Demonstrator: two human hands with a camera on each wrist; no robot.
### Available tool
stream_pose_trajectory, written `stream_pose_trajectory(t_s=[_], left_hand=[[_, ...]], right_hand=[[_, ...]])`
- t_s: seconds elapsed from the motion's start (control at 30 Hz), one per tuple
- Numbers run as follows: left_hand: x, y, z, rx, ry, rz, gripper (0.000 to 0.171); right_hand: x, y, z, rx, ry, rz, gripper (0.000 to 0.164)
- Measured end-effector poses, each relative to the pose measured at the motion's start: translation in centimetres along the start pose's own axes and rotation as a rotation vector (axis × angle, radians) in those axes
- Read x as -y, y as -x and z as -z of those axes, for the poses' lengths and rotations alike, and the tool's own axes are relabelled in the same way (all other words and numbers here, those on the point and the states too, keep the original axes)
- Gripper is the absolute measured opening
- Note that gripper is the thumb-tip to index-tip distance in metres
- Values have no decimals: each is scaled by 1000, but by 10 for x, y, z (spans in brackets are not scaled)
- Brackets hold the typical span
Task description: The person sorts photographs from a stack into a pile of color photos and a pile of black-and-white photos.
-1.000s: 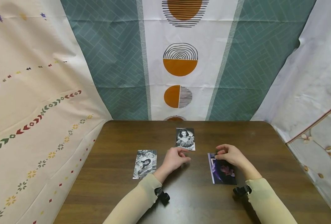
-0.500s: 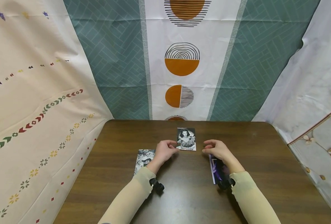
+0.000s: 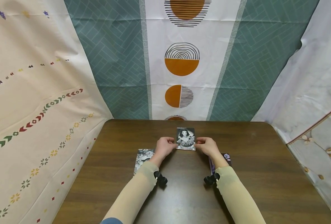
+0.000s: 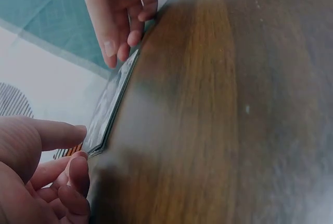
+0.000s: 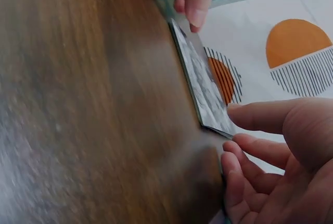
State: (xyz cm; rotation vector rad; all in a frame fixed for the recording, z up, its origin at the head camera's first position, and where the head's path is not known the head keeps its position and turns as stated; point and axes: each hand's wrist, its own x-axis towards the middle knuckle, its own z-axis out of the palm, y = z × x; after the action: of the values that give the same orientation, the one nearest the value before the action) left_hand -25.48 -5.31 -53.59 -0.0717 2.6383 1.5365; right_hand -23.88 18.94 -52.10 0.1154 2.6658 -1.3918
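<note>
Two bare hands flank a black-and-white photo point(image 3: 185, 138) of a dark-haired figure, lying near the far edge of a brown wooden table point(image 3: 188, 193). The left hand point(image 3: 164, 147) is at its left side, the right hand point(image 3: 207, 146) at its right, fingers relaxed and parted; whether they touch the photo is hard to tell. Only the head view shows a second grey photo point(image 3: 142, 158) partly behind the left arm, and a purple-and-dark picture point(image 3: 227, 158) mostly behind the right. Both wrist views, low and slanted, reveal what the head view cannot: the photo's dark edge has visible thickness, and each thumb sits beside a side edge.
</note>
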Motion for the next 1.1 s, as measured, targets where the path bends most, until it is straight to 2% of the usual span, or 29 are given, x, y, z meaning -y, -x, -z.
stream_pose_trajectory(t_s=[0.27,0.47,0.9,1.1], left_hand=[[-5,3,-1,-13,-84,26,37],[-4,1,-3,-13,-148,17,39],[-6,3,-4,-2,-199,6,39],[-6,3,-3,-5,-204,-2,38]], right_hand=[[1,-1,-5,-5,17,-13,48],[3,0,-8,-16,42,-13,47],[1,-2,-13,-38,79,-21,46],[2,-1,-12,-24,56,-24,46]])
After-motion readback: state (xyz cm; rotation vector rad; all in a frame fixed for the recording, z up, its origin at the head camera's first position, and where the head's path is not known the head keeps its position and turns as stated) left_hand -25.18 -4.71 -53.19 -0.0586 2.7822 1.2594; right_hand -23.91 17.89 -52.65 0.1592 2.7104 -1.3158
